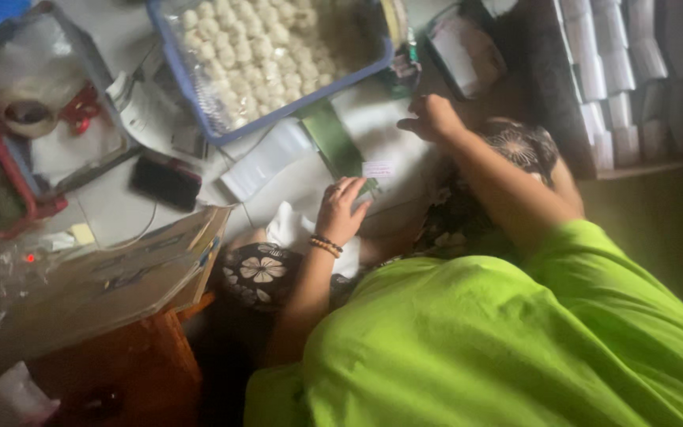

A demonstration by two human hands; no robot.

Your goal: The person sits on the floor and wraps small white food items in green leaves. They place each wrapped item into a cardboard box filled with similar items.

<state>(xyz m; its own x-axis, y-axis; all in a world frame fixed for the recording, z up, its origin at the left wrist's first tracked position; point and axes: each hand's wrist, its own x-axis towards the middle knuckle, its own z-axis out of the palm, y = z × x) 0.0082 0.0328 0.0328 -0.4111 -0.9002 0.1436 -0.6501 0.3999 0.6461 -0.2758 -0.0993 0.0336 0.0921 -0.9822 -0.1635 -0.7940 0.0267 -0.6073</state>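
I'm seeing my left hand (340,207), fingers curled, resting on a small white paper label (379,169) and flat green strip (335,142); whether it's gripping, can't tell. My right hand (430,119), loosely curled, is holding nothing beyond the label. Above the label, a blue plastic basket (216,133) is holding white round balls (254,39). Left of the label, a black phone (165,181) is lying.

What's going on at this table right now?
A person in a green shirt leans over a cluttered white table. Their left hand, with a beaded bracelet on the wrist, rests on a small white slip beside a green card. The right hand reaches toward the table's far edge, holding nothing visible. A blue tray of small white balls and a black phone lie nearby.
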